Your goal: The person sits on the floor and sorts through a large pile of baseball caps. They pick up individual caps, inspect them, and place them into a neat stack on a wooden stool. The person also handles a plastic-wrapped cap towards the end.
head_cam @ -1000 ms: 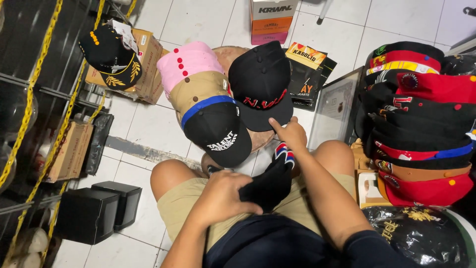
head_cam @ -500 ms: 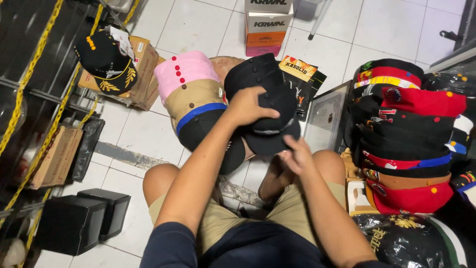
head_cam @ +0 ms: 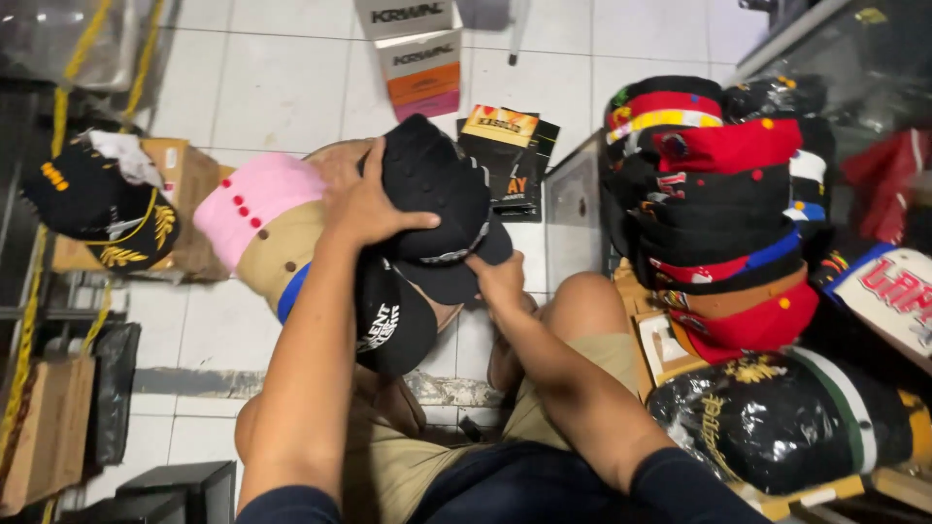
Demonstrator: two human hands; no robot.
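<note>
Black cap [head_cam: 437,209], frame centre: my left hand [head_cam: 364,209] clamps its crown, right fingers [head_cam: 495,277] pinch its brim below.

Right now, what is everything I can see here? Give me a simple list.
Black cap: one, black, on top of the middle stack, under both hands.
Stacked caps: several, pink, tan, blue-edged and black, nested beneath it.
Cap pile: many, mostly black and red, stacked at right.
Bagged cap: one, black with gold, in clear plastic, lower right.
Black and gold cap: one, on a brown carton, left.
Cardboard boxes: two, white with orange and pink, top centre.
Flat black packets: a few, on the tiled floor.
Left hand: gripping the black cap's crown.
Right hand: pinching its brim.
</note>
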